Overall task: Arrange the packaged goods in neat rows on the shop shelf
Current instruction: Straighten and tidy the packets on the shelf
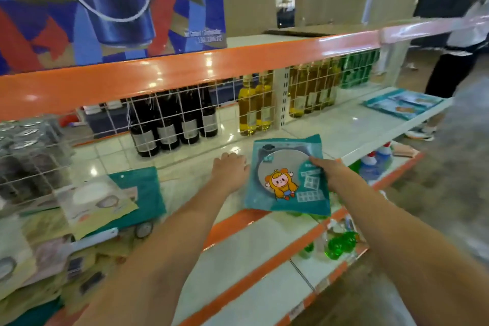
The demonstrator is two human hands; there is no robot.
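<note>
A teal flat packet (287, 174) with a round silver window and a cartoon figure lies tilted at the front of the white shelf (352, 130). My right hand (328, 171) grips its right edge, thumb on top. At the packet's left edge my left hand (231, 171) rests, fingers curled down against the shelf; whether it grips the packet I cannot tell. More flat packets (105, 198) lie in a loose overlapping pile at the left. A few teal packets (402, 104) lie flat at the shelf's far right end.
A white wire grid (169, 119) backs the shelf, with dark bottles (169, 127) and yellow oil bottles (254, 106) behind it. An orange beam (185, 71) runs overhead. Green and blue bottles (341, 243) stand on lower shelves. A person (449, 61) stands at the right.
</note>
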